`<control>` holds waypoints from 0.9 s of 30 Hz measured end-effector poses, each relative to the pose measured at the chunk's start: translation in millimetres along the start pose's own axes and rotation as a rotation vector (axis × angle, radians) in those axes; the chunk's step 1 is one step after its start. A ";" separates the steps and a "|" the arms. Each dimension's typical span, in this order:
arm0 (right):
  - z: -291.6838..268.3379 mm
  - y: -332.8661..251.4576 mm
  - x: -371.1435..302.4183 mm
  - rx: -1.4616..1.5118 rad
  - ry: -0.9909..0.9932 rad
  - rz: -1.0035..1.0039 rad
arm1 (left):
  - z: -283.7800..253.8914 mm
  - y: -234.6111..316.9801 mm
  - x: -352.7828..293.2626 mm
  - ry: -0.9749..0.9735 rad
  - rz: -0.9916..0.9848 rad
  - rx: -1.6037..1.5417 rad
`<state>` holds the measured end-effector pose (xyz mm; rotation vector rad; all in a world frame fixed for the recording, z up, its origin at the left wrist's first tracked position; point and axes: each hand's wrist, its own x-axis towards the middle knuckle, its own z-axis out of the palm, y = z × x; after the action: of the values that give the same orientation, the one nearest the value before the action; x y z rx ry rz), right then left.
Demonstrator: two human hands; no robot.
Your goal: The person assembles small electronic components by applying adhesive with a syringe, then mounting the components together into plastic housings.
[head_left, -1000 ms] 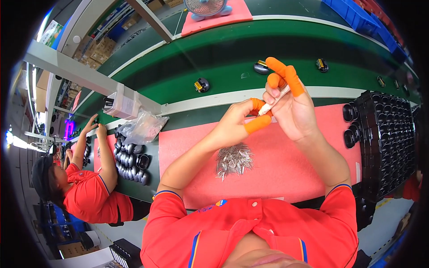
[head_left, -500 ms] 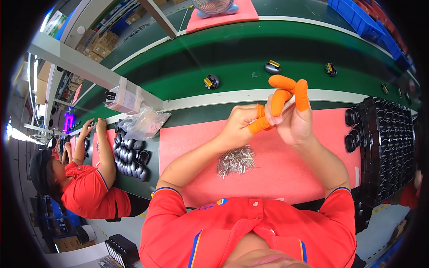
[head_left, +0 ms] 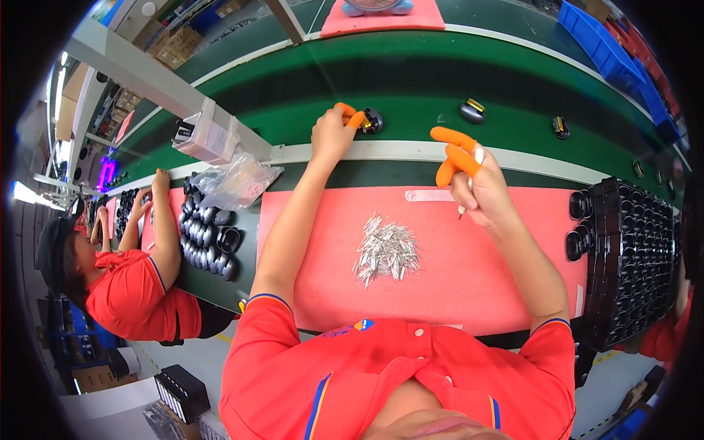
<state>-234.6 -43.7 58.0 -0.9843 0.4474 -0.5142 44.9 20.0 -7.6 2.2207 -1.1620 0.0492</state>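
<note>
On the green conveyor belt, the orange-covered fingertips of my left hand point(head_left: 335, 132) close on the near side of a rounded dark-grey part point(head_left: 373, 120) with a gold-yellow piece on it. My right hand point(head_left: 477, 183), also in orange finger covers, is raised above the pink mat point(head_left: 469, 286). A thin white pen-like tool point(head_left: 479, 155) is gripped in it, its narrow tip pointing down below the fingers; most of the tool is hidden. Between my forearms a loose pile of thin silver pins point(head_left: 387, 251) lies on the mat.
Similar grey parts point(head_left: 472, 111) sit farther right along the belt. Stacked black trays point(head_left: 634, 257) stand at the right. Dark rounded shells point(head_left: 202, 238), a plastic bag point(head_left: 246, 180) and a clear box point(head_left: 209, 136) are at the left, beside a co-worker point(head_left: 132, 286) in red.
My hands were together above the mat; they have parted. The left has reached forward and left to the part on the belt. The belt parts sit slightly farther right in view.
</note>
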 end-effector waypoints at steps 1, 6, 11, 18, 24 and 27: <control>-2.4 6.5 2.6 -0.001 -0.003 0.011 | 4.3 1.2 2.3 -0.036 -0.063 -0.115; -14.3 19.1 12.7 -0.125 0.008 0.041 | 10.3 23.9 12.6 -0.144 -0.054 0.025; -17.2 18.4 13.6 -0.171 0.026 0.002 | 15.8 29.6 23.1 -0.181 -0.006 0.038; -24.3 12.6 14.8 -0.189 0.057 -0.044 | 17.1 49.3 13.0 -0.209 0.180 -0.014; -25.4 22.0 13.4 -0.529 -0.097 -0.051 | 24.1 35.4 0.0 -0.117 0.383 -0.259; -12.3 27.0 3.5 -0.766 -0.252 0.056 | 23.1 35.9 -3.9 -0.074 0.446 -0.326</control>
<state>-233.3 -41.7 28.3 -1.7430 0.4490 -0.1487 9.9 -4.6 -9.1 1.6645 -1.5652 -0.0380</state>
